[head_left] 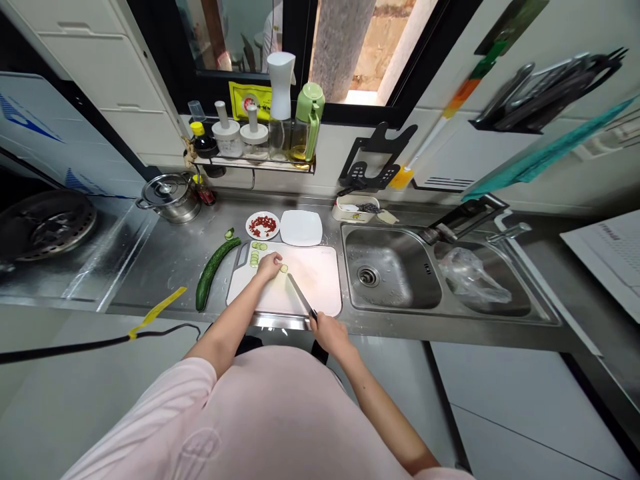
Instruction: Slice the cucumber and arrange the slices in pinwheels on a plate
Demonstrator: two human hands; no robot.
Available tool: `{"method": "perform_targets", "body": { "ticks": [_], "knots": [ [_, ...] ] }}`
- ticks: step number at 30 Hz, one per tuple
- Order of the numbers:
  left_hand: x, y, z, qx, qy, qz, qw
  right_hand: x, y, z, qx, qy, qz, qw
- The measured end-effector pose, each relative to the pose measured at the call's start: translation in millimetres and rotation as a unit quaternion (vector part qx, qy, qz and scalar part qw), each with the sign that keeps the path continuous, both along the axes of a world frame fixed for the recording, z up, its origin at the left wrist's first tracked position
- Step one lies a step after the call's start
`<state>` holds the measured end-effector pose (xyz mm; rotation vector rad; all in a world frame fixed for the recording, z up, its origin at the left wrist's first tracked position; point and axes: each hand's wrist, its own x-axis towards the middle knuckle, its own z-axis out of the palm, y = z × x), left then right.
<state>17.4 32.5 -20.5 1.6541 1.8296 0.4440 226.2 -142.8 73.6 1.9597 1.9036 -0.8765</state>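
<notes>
At the far left of your worktop, a lidded metal pot [175,207] is standing on the steel counter [165,280]. Right of it and nearer you, a long green cucumber [214,273] is lying lengthwise, with small green pieces [229,234] sitting by its far end. Next, on the left part of the white cutting board [323,277], cut cucumber slices [255,259] are lying in a loose group. Beyond the board, a round plate [249,228] is holding chopped red pieces [263,225]. Your left hand [270,265] is bending its fingers just beside a single slice [284,268]; whether they are pinching anything, you cannot tell. A square white plate [301,228] is sitting at the board's far edge. Your right hand [329,332] is gripping the knife [301,291] by its dark handle at the near edge, the blade pointing far left toward that slice. Further right, a metal sink [400,273] is sitting beside the board.
</notes>
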Motion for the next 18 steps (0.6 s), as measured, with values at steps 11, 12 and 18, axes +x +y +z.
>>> {"method": "perform_targets", "body": {
  "ticks": [11,12,18],
  "knots": [
    [0.9,-13.1,-2.7,0.075,-0.020,-0.016,0.997,17.4,-8.0,-4.7,0.016,0.056,-0.048,0.997],
    [1.0,-16.2,-3.4,0.089,-0.019,-0.022,0.996,19.6,-7.5,-4.7,0.023,0.063,-0.059,0.996],
    [2.4,-32.7,-8.2,0.149,-0.007,-0.057,0.987,31.7,2.2,-9.5,0.062,0.024,-0.109,0.992]
  ]
}}
